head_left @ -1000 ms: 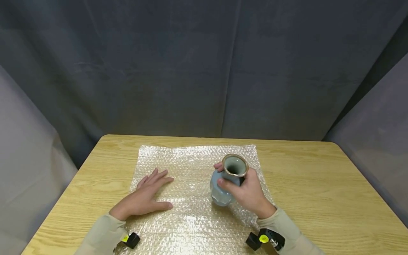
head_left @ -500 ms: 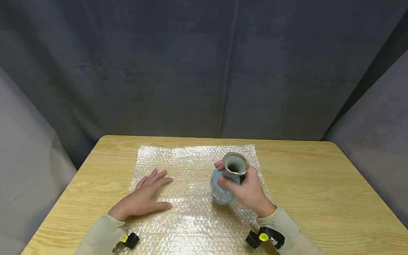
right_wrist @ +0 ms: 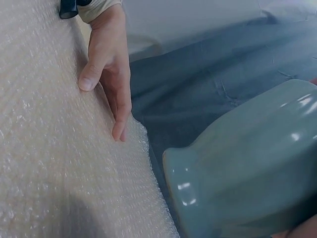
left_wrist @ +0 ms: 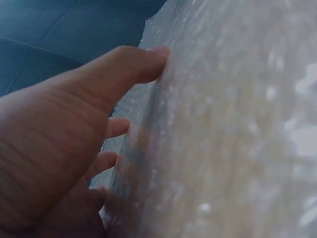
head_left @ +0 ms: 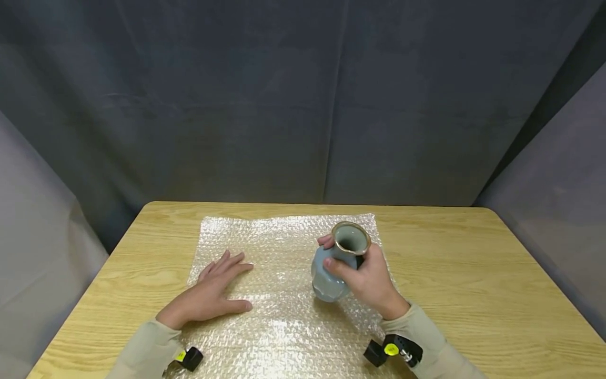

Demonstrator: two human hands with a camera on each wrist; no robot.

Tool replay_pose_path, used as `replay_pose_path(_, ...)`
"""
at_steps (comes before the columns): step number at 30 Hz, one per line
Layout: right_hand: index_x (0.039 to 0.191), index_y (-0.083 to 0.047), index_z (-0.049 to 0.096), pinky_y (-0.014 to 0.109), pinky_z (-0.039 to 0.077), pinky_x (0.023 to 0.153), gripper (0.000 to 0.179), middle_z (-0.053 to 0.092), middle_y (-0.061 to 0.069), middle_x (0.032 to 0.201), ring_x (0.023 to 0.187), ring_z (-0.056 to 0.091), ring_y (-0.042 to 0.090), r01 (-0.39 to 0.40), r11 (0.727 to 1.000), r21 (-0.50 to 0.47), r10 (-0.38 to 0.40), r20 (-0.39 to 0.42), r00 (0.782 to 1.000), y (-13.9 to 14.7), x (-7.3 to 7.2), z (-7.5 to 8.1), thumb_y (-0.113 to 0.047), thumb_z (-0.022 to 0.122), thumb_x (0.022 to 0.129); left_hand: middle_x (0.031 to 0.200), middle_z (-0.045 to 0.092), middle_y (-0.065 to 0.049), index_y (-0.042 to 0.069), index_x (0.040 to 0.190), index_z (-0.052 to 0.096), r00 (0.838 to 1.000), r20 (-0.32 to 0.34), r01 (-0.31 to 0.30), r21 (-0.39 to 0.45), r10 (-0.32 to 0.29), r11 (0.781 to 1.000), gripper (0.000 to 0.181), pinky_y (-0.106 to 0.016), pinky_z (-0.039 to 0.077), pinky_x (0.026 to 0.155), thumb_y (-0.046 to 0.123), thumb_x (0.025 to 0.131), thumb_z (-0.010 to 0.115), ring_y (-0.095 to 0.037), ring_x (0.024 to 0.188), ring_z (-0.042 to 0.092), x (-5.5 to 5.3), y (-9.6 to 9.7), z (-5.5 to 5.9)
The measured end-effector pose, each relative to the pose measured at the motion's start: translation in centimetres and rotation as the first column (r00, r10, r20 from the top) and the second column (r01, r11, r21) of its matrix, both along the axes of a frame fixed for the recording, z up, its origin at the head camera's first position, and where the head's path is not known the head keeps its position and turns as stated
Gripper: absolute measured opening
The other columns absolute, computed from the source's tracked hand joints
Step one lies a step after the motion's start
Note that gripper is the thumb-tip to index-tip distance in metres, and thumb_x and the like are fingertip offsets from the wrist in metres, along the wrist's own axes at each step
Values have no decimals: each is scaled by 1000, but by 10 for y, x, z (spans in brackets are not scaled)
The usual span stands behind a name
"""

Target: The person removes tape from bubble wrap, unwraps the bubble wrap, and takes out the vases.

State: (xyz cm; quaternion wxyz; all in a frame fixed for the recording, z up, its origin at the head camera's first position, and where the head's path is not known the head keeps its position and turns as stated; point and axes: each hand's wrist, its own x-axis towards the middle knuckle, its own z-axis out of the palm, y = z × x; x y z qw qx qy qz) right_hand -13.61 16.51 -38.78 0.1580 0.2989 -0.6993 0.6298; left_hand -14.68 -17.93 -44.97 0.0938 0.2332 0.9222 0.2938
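Note:
A pale blue-green ceramic vase (head_left: 329,279) with a brown rim is held around its neck by my right hand (head_left: 371,281), thumb on the near side. It tilts, mouth toward me, and its foot hangs clear of the bubble wrap (head_left: 279,252) in the right wrist view, where the vase body (right_wrist: 252,163) fills the right side. My left hand (head_left: 208,297) rests on the left part of the wrap, fingers spread and fairly straight, holding nothing. In the left wrist view the thumb (left_wrist: 124,69) and fingertips touch the wrap's surface. Part of the right hand's fingers is hidden behind the vase.
The bubble wrap lies flat on a wooden table (head_left: 454,284), which extends to both sides. A dark grey curtain (head_left: 236,105) hangs behind the table's far edge, with light cloth (head_left: 38,252) at the left and right. Small black cameras (head_left: 375,352) sit at the wrists.
The vase in my right hand has risen slightly in the head view. My left hand keeps its place on the wrap, while the whole view shifts a little.

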Motion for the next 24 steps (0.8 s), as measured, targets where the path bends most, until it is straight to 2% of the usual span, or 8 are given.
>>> replay_pose_path(15,108,0,67,24,53,103,24,75,0,114,114,70,8,19,1000,25,-19,-1,1000,2,-2,-2,11,71,87,173,24,-13,19,155,46,1000,-20,3,10,-3,1000,83,-73,4,124,57,87,76,-46,161,6,1,0,1)
replay_pose_path(24,106,-1,68,24,54,102,24,76,7,113,113,70,9,38,999,26,-38,-19,999,4,-4,-4,11,72,86,173,24,-13,19,155,47,1000,-19,-2,6,2,1000,83,-73,4,124,57,87,76,-46,161,6,1,0,0)
